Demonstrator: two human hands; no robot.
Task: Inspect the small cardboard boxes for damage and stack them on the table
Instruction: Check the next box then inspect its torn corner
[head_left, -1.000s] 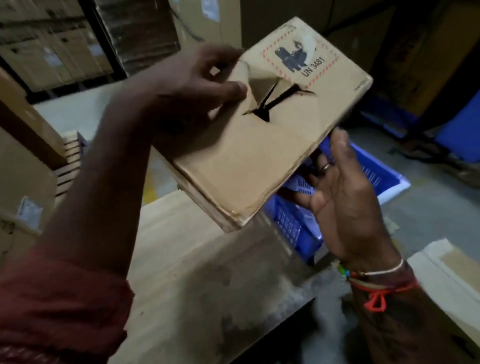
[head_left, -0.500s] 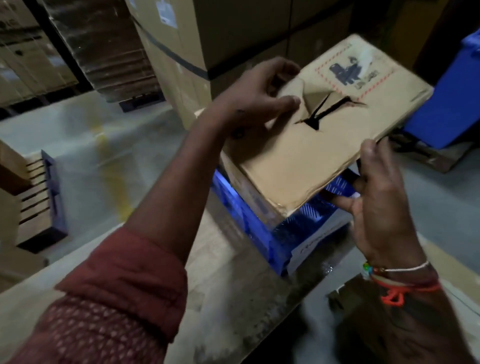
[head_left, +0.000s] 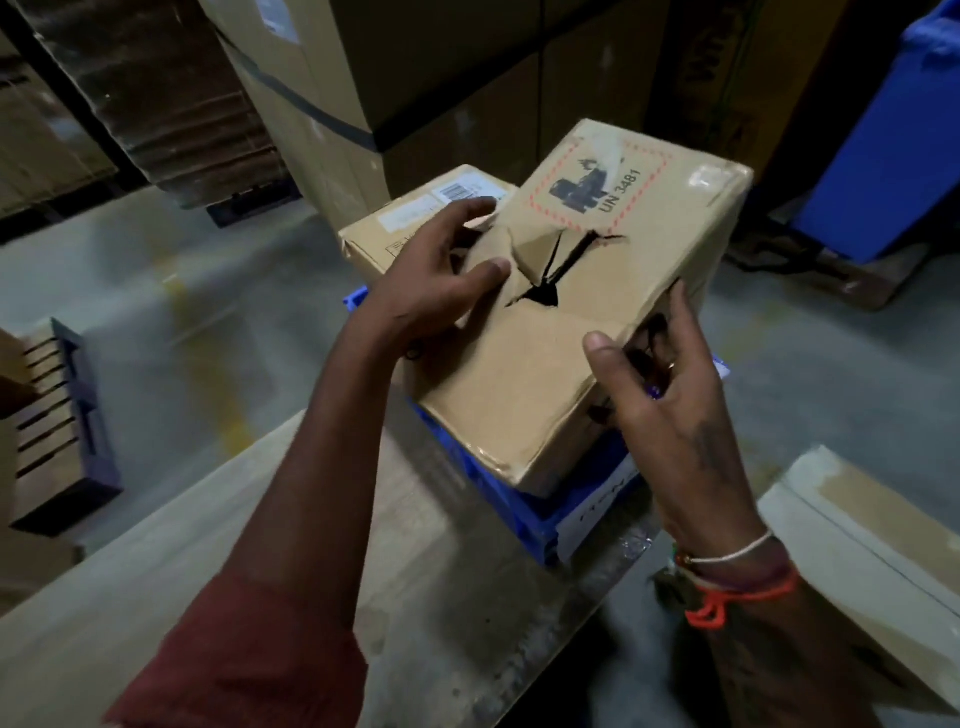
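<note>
"UN 3481" printed on torn cardboard box (head_left: 597, 332).
</note>
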